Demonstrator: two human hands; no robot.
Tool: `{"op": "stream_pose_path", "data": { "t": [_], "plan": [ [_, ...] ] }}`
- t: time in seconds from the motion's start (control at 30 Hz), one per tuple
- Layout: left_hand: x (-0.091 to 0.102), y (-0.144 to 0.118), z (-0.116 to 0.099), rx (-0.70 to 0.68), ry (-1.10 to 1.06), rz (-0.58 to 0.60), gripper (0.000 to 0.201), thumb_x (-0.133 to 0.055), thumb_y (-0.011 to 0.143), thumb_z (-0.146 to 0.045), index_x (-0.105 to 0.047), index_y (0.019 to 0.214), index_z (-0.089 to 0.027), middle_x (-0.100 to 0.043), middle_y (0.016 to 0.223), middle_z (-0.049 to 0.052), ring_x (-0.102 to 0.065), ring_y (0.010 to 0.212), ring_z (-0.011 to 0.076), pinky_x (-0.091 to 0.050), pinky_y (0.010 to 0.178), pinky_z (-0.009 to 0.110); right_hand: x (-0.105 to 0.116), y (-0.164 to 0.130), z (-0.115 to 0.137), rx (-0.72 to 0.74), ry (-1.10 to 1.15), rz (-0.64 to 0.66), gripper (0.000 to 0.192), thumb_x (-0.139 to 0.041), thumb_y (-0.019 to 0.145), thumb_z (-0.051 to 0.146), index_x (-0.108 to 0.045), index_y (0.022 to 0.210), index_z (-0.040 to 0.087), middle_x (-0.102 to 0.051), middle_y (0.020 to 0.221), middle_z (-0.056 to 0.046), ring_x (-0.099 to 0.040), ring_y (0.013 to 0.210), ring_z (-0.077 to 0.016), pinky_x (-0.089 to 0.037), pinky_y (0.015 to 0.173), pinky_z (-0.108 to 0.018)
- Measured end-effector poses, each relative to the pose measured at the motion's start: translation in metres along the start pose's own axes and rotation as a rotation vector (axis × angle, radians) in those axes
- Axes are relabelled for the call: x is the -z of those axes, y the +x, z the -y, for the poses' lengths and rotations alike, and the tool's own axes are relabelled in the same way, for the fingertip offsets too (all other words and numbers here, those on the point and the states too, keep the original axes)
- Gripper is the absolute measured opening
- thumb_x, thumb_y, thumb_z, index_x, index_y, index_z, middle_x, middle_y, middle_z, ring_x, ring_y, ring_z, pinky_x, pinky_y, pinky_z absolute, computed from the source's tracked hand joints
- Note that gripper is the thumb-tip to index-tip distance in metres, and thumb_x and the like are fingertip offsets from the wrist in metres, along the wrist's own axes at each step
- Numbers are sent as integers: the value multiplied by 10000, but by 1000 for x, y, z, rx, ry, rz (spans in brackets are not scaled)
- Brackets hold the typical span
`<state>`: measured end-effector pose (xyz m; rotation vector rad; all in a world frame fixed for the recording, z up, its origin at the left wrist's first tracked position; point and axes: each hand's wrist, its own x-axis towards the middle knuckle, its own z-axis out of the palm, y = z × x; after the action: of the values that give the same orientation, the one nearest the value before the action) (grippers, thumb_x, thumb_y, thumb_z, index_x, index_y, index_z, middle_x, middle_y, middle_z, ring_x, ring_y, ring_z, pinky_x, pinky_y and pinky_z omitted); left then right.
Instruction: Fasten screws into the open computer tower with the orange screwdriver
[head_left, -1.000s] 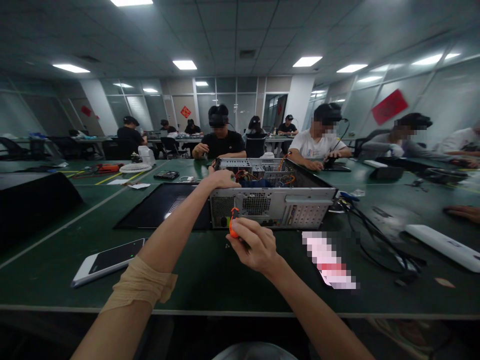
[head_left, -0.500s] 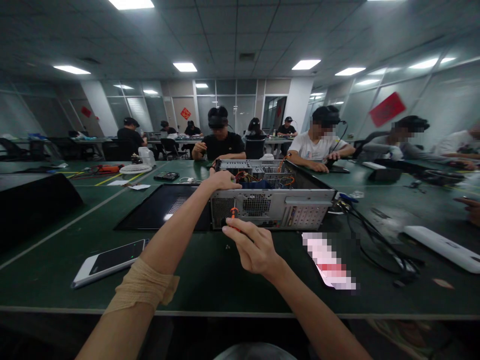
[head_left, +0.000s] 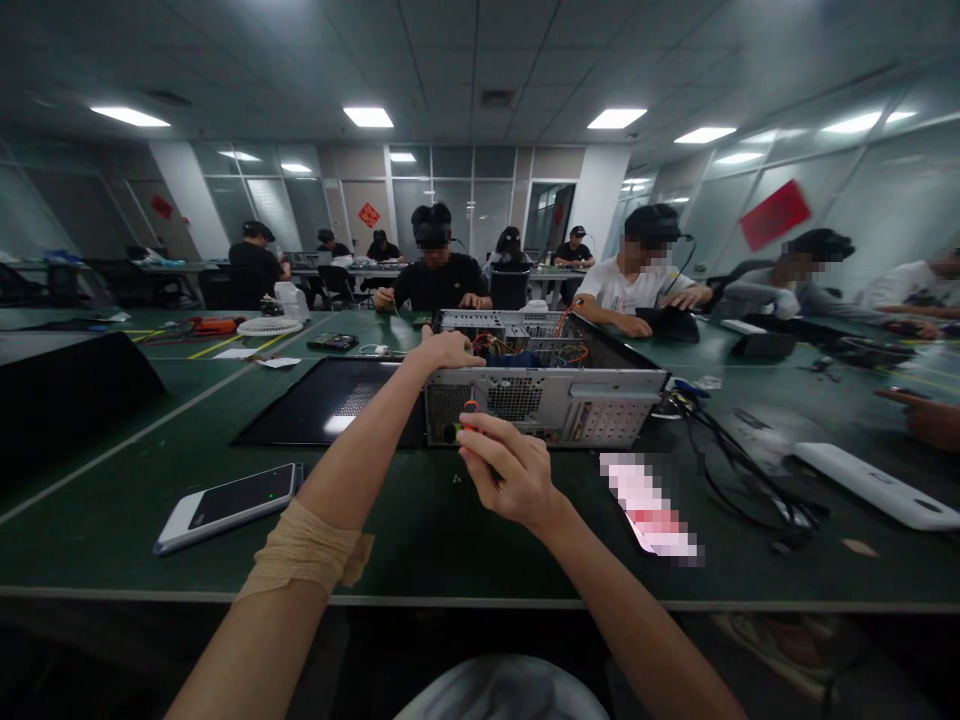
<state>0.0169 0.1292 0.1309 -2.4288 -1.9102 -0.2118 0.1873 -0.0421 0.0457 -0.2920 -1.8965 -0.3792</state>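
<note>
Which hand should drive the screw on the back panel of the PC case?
Probably the right hand: its fingers already grip the orange screwdriver at the rear panel. The left hand rests on top of the computer case.

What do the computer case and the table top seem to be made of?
The computer case looks like bare sheet metal: grey, dull sheen, punched vent holes. The table top seems covered in a dark green matte mat, possibly rubber; the picture leaves that open.

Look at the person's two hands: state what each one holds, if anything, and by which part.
The right hand grips an orange-handled screwdriver by its handle. The left hand rests on the top rear corner of the computer case, pressing rather than gripping.
</note>
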Motion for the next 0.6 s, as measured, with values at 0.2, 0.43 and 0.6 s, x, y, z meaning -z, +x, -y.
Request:
{"op": "stream_pose_path", "data": {
  "t": [0.2, 0.43, 0.6],
  "plan": [
    [4, -7, -4, 59, -13, 0, 668, -512, 798, -671, -556, 1255, -186, -666, 1259, 160, -586, 1189, 334, -227, 1117, 512, -4, -6, 0, 9, -23, 73, 329, -484, 938, 123, -627, 1223, 203, -600, 1271, -113, -666, 987, -151, -561, 773, -232],
    [10, -16, -10, 77, -11, 35, 629, -505, 813, -643, -532, 1236, -178, -658, 1264, 171, -579, 1200, 337, -186, 1129, 530, -11, -11, -5, -41, -16, -43, 190, -607, 943, 304, -677, 1102, 225, -605, 1203, -98, -660, 881, -120, -559, 713, -206],
    [8, -12, -8, 63, -9, 26, 657, -515, 806, -642, -532, 1256, -164, -649, 1273, 176, -577, 1200, 335, -252, 1109, 493, -17, -10, -3, -58, -34, -79, 229, -602, 958, 340, -610, 1147, 210, -677, 1070, -74, -682, 940, -122, -551, 751, -198]
  ]
}}
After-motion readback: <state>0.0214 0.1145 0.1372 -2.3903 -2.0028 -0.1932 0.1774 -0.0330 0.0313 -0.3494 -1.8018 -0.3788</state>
